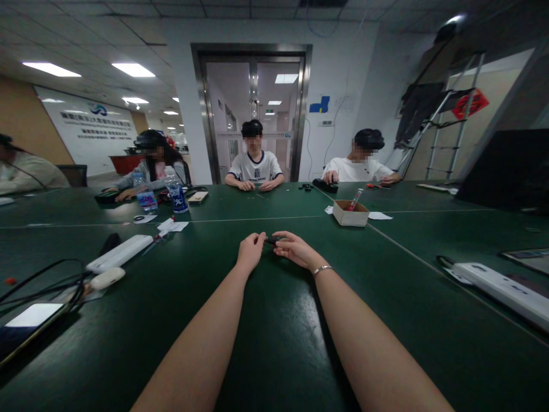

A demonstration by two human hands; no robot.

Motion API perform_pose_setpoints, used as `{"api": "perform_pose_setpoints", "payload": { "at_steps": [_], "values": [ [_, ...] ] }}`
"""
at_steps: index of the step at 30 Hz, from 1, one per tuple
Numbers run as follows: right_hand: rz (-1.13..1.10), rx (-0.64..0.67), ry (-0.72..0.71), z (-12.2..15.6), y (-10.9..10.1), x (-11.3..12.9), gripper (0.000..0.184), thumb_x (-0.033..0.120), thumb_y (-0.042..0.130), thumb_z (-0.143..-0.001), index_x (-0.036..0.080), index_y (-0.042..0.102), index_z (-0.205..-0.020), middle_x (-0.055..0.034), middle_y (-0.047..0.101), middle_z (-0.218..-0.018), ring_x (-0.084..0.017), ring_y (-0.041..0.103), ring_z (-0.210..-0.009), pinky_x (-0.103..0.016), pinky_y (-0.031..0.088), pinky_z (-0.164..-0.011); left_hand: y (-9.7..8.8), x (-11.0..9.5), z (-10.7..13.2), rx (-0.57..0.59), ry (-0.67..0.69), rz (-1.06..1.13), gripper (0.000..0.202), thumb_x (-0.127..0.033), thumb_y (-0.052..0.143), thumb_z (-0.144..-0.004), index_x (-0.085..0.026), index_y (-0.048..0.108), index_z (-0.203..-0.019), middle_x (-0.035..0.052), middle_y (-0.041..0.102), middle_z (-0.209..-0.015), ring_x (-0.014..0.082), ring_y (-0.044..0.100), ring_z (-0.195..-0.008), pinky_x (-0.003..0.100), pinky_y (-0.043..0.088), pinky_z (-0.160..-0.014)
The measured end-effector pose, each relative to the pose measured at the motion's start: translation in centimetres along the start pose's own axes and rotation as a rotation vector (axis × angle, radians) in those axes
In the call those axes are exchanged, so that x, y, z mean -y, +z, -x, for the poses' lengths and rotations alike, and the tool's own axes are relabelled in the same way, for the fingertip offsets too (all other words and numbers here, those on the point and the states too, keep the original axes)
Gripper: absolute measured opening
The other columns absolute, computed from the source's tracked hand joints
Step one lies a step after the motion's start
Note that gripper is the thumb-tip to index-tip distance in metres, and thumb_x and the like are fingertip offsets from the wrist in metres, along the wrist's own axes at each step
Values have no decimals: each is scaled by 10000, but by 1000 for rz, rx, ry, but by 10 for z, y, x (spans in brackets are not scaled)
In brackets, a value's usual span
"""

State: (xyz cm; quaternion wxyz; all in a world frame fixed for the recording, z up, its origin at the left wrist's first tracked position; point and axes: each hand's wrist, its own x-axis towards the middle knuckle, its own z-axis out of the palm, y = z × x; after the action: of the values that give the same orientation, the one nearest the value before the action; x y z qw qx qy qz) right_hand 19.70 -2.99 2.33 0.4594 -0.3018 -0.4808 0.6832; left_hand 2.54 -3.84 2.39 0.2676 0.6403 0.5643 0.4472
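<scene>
Both my arms reach out over the dark green table (pixel 274 320). My left hand (pixel 251 250) and my right hand (pixel 294 248) meet at the middle, fingers pinched on a small black object (pixel 271 239) held between them just above the tabletop. What the object is I cannot make out. A thin bracelet (pixel 322 268) sits on my right wrist.
A small cardboard box (pixel 350 213) with a pen stands ahead right. White power strips lie at left (pixel 120 253) and right (pixel 501 288); cables and a phone (pixel 32 320) at near left. Water bottles (pixel 175 194) stand far left. Several people sit along the far edge.
</scene>
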Motion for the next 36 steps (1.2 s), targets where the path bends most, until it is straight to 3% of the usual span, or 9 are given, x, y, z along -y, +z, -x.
{"api": "perform_pose_setpoints", "payload": {
  "at_steps": [22, 36],
  "values": [
    [24, 4, 11, 1, 4, 3, 296, 48, 700, -737, 146, 602, -998, -53, 660, -850, -115, 654, -647, -216, 562, -635, -5, -5, 4, 45, -17, -21, 469, -562, 383, -854, -171, 615, -742, 46, 621, -709, 159, 540, -614, 260, 368, -560],
    [44, 38, 13, 1, 3, 3, 317, 27, 681, -738, 138, 605, -1025, -41, 661, -823, -111, 655, -660, -190, 558, -624, -6, -6, 4, 3, 7, -149, 558, -606, 316, -857, -184, 583, -609, 34, 593, -610, 164, 510, -567, 268, 304, -553]
  ]
}}
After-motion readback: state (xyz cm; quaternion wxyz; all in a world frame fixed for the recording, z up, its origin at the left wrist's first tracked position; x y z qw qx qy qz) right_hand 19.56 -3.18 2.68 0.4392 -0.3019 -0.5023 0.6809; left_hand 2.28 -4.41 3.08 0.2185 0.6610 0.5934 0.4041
